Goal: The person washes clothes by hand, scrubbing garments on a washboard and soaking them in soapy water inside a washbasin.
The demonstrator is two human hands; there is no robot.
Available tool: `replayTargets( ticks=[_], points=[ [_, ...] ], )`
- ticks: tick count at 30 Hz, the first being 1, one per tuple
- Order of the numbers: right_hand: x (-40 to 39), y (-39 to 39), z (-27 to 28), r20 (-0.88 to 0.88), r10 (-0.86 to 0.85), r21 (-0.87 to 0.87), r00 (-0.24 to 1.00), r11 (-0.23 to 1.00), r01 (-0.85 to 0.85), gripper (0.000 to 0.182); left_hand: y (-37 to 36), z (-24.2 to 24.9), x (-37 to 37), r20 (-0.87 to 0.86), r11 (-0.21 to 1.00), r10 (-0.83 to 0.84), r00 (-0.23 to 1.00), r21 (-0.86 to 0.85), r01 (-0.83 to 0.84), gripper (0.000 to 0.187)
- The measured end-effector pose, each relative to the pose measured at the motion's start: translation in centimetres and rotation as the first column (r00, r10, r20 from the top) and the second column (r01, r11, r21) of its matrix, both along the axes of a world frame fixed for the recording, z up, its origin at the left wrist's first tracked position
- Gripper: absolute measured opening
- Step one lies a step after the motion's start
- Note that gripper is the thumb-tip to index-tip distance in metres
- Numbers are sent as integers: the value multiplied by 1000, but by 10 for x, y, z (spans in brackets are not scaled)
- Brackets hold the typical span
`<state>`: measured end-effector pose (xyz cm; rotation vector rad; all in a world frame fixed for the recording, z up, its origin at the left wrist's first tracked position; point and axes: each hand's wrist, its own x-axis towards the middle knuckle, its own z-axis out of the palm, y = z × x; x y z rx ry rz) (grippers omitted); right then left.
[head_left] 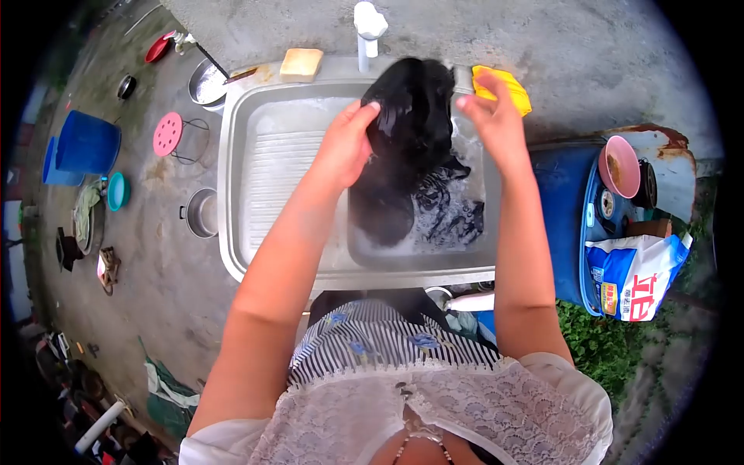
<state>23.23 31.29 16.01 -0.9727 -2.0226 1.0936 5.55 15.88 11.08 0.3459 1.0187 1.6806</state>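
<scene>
The left hand (342, 151) is pinching the wet black cloth (411, 108) by its side, holding it up over the sink (227, 167). Its low part is hanging down to the soapy water (425, 242). The right hand (500, 128) is spreading its fingers near the other side, not pinching anything. Only one grip is holding the cloth, and wet, soapy cloth may be slippery and heavy, so it could slide out, plop down and splash suds.

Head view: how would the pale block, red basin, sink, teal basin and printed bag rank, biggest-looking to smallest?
1. Sink
2. Printed bag
3. Pale block
4. Teal basin and red basin: too alike to rank
</scene>
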Motion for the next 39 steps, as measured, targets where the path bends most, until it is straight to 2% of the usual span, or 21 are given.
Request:
replayTargets(
  ticks=[3, 4, 5, 6, 8, 11, 12, 14, 15, 18, 21, 23, 24, 26, 27, 30, 34, 35, 36, 38, 39],
  points=[
    [11, -36, -49, 339, 294, -189, 893, 952, -242, 93, -2, 30, -1, 153, 965, -97, 983, 258, 55, 27],
    [12, -46, -76, 435, 380, -90, 816, 921, -380, 91, -2, 32, -2, 151, 965, -102, 983, 256, 61, 27],
    [16, -62, -104, 465, 311, -9, 829, 938, -346, 75, -3, 37, -3, 143, 949, -133, 981, 304, 85, 28],
    [18, -62, -121, 461, 308, -13, 832, 940, -341, 75, -5, 43, -4, 135, 931, -163, 977, 350, 107, 30],
    [17, -57, -147, 435, 219, -349, 873, 935, -60, 47, -12, 57, -8, 145, 915, -194, 970, 383, 125, 34],
    [31, -47, -147, -23, 11, -495, 1000, 869, -21, 26, -28, 64, -29, -108, 952, -58, 992, 292, 88, 40],
    [38, -35, -142, -121, -46, -582, 992, 812, -33, 28, -33, 60, -39, -281, 979, 24, 959, 203, 35, 36],
    [53, -15, -115, -296, -191, -684, 936, 726, -68, 26, -48, 41, -70, -404, 1000, -5, 915, -20, -3, 29],
    [58, -13, -82, -341, -244, -693, 908, 718, -68, 26, -58, 27, -83, -404, 1000, -7, 915, -16, 1, 29],
    [76, 3, -25, -434, -93, -557, 896, 810, -185, 28, -80, 6, -96, -426, 975, -20, 905, -207, -76, 28],
    [79, 11, 0, -249, 153, -374, 956, 896, -241, 29, -91, 23, -79, -341, 982, 13, 940, -175, -78, 23],
    [80, 23, -29, 145, 300, -227, 943, 938, -263, 37, -99, 22, -80, -267, 982, 50, 962, -161, -95, 23],
    [80, 23, -44, 359, 353, -201, 864, 933, -298, 45, -102, 21, -79, -193, 982, 83, 978, -153, -113, 23],
    [85, 16, -97, 802, 367, -116, 471, 870, -480, 78, -107, 29, -69, -206, 979, 84, 975, -166, -120, 24],
    [83, 6, -115, 799, 374, -122, 472, 868, -481, 78, -110, 32, -65, -241, 981, 52, 969, -167, -94, 24],
    [57, -36, -152, 863, 300, -123, 407, 906, -406, 108, -115, 60, -48, -310, 980, 39, 950, -174, -97, 24],
    [10, -64, -195, 729, 323, -72, 604, 913, -402, 125, -124, 99, -62, -251, 954, 215, 944, 261, -148, 30],
    [3, -73, -212, 597, 270, 44, 756, 929, -367, 110, -128, 112, -64, -198, 937, 185, 962, 330, -112, 33],
    [-5, -75, -227, 594, 273, 45, 757, 928, -370, 110, -132, 127, -64, -148, 912, 152, 977, 401, -81, 35],
    [-20, -73, -244, 546, 485, -228, 683, 870, -436, 81, -138, 139, -74, -85, 877, 88, 992, 478, -37, 38],
    [-23, -74, -225, 490, 441, -269, 752, 897, -351, 53, -145, 138, -86, -76, 891, 129, 989, 447, -82, 37]
  ],
)
